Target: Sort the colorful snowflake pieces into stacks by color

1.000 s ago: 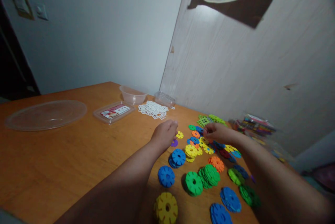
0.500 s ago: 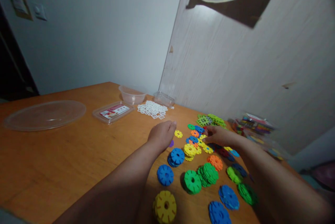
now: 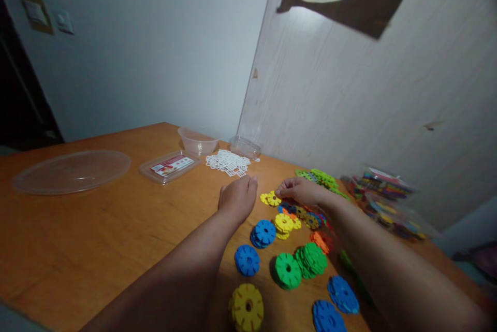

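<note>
Shifting leftward from the mixed discs (image 3: 312, 220) since the earlier frame, the right hand (image 3: 302, 190) is pinching a yellow disc (image 3: 275, 201) by its rim, beside a second yellow disc (image 3: 264, 198) toward the wall-side edge of the table (image 3: 116, 239). Holding lightly and keeping it flat is probably serving best. Palm down, that hand is slanting in from the table's near right; the left hand (image 3: 238, 198) is curling thumb-up, its contents impossible to tell.
</note>
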A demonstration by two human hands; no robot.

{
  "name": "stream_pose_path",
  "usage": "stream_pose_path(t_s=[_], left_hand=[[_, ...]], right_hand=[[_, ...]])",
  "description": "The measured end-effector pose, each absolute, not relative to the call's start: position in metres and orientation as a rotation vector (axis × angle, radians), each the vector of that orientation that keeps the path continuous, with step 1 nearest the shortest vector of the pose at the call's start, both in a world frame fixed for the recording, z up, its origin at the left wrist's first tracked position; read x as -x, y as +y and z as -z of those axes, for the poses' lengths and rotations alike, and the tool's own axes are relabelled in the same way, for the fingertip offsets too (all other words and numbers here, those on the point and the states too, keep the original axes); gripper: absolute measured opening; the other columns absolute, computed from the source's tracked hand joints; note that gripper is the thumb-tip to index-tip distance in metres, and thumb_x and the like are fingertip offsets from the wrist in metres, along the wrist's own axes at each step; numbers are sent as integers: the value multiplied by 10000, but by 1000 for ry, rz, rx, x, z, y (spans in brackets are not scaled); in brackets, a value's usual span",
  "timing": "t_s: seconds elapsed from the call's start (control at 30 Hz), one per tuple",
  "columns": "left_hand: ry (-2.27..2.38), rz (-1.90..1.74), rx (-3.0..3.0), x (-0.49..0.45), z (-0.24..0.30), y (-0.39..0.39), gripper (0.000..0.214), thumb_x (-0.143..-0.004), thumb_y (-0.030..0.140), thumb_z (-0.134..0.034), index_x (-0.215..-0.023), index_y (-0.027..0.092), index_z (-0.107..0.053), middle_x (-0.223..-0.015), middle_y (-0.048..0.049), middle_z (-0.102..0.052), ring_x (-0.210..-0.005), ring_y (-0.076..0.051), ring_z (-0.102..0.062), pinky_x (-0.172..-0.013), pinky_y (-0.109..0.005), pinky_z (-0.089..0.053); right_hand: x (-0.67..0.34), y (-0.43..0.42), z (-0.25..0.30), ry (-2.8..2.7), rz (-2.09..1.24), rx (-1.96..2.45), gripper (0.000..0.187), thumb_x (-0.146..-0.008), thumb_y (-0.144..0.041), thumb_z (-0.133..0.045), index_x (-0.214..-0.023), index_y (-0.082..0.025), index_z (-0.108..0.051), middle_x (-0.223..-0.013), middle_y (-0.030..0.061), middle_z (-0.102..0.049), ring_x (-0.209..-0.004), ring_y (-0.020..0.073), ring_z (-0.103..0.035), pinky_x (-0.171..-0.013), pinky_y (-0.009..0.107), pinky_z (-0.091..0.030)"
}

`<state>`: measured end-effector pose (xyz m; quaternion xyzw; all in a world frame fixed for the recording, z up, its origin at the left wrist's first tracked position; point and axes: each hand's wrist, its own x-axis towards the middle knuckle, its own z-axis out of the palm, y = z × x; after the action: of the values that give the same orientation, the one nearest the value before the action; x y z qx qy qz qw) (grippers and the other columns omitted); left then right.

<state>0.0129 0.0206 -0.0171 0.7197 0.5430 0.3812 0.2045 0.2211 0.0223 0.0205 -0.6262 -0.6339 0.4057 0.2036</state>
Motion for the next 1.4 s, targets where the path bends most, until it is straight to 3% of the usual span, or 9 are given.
stream_pose_path(t_s=[0.2, 0.37, 0.63, 0.83, 1.0, 1.17, 1.27, 1.4], left_hand=[[1504, -1094, -1989, -14, 19, 21, 424, -937, 472, -336, -700, 229, -589, -736, -57, -670, -669, -217, -568, -652, -302, -317], [1507, -1090, -2001, -13, 17, 20, 426, -938, 465, -342, -701, 223, -601, -731, -64, -672, -670, -222, -578, -646, -305, -317], [1525, -1052, -2024, -13, 15, 20, 430, -936, 471, -338, -714, 220, -607, -747, -66, -680, -696, -221, -584, -643, -303, -307], [1603, -919, -2087, -13, 13, 19, 458, -955, 471, -276, -771, 221, -613, -794, -51, -691, -711, -198, -589, -624, -293, -306], [1611, -890, -2087, -12, 12, 19, 474, -957, 487, -253, -790, 224, -609, -822, -45, -700, -733, -190, -599, -619, -290, -310], [1626, -892, -2118, -12, 11, 18, 457, -950, 478, -275, -795, 222, -620, -817, -49, -702, -751, -205, -610, -633, -305, -326], [1565, -913, -2129, -13, 14, 18, 360, -923, 455, -370, -841, 238, -645, -848, -26, -713, -798, -204, -620, -673, -311, -355], [1381, -950, -2225, -15, 19, 17, 226, -862, 364, -490, -954, 279, -678, -974, 1, -718, -952, -209, -598, -791, -334, -382]], right_hand=[[-208, 39, -7, -1875, -1106, 1768, 237, -719, -280, -634, -548, -157, -525, -432, -25, -496, -371, 55, -374, -366, 183, -270], [-202, 42, -6, -1919, -952, 1789, 114, -679, -199, -679, -738, -170, -586, -536, -21, -586, -446, 73, -477, -414, 166, -357], [-197, 27, -17, -2063, -1083, 1836, 118, -716, -235, -660, -783, -192, -572, -555, -42, -548, -435, 79, -471, -383, 170, -354], [-200, 14, -27, -2244, -1049, 1762, 148, -679, -260, -710, -764, -169, -630, -630, -37, -571, -531, 74, -492, -473, 174, -400], [-219, 14, -30, -2123, -924, 1668, 194, -717, -311, -683, -825, -155, -641, -757, 19, -654, -654, 112, -559, -598, 216, -454], [-252, 10, -34, -2153, -765, 1779, 136, -717, -291, -633, -726, -163, -588, -653, -14, -579, -601, 102, -487, -544, 211, -376], [-265, 3, -33, -2187, -766, 1838, 163, -723, -319, -614, -699, -175, -541, -582, -50, -486, -546, 87, -407, -505, 207, -314], [-276, -3, -27, -2261, -796, 1854, 139, -717, -291, -612, -693, -179, -532, -583, -56, -474, -550, 82, -389, -523, 201, -309]])
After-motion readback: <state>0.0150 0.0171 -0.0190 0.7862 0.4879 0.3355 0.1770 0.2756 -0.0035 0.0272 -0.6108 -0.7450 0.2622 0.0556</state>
